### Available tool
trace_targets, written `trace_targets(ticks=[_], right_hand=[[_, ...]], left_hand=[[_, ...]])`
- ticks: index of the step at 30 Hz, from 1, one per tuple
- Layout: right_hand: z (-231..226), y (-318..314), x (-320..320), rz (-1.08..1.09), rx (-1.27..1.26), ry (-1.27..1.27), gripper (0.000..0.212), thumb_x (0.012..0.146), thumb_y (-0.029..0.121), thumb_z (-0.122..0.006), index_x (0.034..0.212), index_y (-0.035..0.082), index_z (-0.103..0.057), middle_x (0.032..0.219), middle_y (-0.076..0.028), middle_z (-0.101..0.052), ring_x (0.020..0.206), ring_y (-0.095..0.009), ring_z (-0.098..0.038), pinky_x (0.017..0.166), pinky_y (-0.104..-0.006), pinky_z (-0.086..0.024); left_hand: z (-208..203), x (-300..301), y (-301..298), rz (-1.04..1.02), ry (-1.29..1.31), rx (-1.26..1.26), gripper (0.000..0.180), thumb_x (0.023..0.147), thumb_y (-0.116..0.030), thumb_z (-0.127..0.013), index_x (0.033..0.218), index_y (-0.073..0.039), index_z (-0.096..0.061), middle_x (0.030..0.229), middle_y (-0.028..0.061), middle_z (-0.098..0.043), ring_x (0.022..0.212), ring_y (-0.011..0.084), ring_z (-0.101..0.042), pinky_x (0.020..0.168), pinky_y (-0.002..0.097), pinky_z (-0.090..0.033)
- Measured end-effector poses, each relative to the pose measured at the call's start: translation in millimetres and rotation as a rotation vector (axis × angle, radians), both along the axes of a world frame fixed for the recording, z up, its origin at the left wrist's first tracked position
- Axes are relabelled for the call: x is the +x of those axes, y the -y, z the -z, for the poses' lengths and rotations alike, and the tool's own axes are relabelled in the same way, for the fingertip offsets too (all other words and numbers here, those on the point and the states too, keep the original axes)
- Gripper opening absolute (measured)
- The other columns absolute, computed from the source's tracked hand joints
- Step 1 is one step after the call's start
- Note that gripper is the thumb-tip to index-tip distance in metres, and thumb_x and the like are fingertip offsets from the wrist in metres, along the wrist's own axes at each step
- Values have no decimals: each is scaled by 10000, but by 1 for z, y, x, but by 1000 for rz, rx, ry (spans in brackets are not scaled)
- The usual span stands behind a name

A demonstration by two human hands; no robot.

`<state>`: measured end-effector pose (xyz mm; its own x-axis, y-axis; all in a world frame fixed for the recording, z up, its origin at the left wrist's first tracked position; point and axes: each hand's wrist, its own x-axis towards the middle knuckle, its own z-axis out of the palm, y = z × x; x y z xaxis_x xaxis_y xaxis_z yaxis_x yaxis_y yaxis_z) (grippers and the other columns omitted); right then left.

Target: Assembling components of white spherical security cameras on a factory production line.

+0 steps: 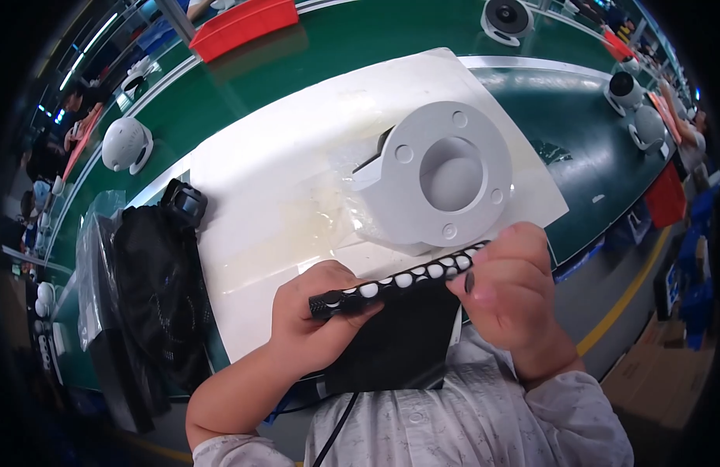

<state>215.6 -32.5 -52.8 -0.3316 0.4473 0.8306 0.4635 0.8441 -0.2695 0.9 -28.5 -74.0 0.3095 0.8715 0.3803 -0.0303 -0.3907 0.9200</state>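
Note:
My left hand point(317, 315) is closed on the left end of a black sheet of round pads point(395, 284), held between thumb and fingers. A row of white dots runs along its bent upper edge, and the dark part point(406, 342) hangs down in front of my body. At the sheet's right end is my right hand point(512, 292), fingers curled in a pinch. A small dark round pad point(470, 282) shows at its fingertips. Just beyond both hands, a white ring-shaped plastic housing point(399, 187) lies on clear film, with small round recesses around its large central hole.
White paper point(251, 171) covers part of the green table. To the left are a black mesh bag point(153, 272), a small black device point(187, 204) and a white camera unit point(126, 145). A red bin point(243, 27) and another white camera unit point(506, 19) stand farther back.

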Motion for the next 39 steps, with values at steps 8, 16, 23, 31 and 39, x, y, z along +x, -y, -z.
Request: trace_targets(ticks=[8, 16, 23, 31, 39], right_hand=[[-9, -2, -4, 89, -149, -19, 341, 605, 1, -669, 895, 135, -548, 772, 22, -555, 788, -180, -534, 676, -315, -364], [-9, 3, -8, -196, -82, -24, 305, 600, 36, -653, 876, 137, -572, 854, 4, -559, 746, -175, -543, 658, -313, -391], [-8, -3, -20, -137, -123, -20, 355, 608, -16, -640, 920, 105, -524, 882, -55, -554, 760, -191, -551, 624, -309, -362], [-32, -12, -9, -95, -332, -159, 354, 680, -84, -561, 1013, -3, -472, 776, -63, -536, 664, -156, -539, 539, -257, -396], [-51, -80, 6, -139, -381, -168, 642, 747, -98, -478, 1307, 54, -202, 963, -84, -475, 795, -97, -468, 738, -213, -390]], left_hand=[[-1, -2, 2, 1, -12, -25, 115, 688, 14, -652, 743, -9, -554, 659, 70, -540, 575, 154, -511, 515, 250, -377], [2, -2, -2, -5, -34, -35, 92, 696, -1, -646, 733, -9, -563, 649, 67, -541, 562, 152, -511, 504, 251, -375], [-1, -2, 1, -7, 8, -86, 73, 706, -5, -641, 726, -13, -571, 663, 64, -557, 564, 138, -516, 509, 246, -382], [0, -4, 1, -10, -40, -93, 61, 705, -12, -635, 744, -15, -589, 669, 71, -564, 572, 144, -524, 511, 246, -386], [5, -4, -3, -7, -15, -67, 94, 672, -14, -651, 745, -10, -592, 671, 84, -559, 574, 173, -535, 514, 253, -392]])
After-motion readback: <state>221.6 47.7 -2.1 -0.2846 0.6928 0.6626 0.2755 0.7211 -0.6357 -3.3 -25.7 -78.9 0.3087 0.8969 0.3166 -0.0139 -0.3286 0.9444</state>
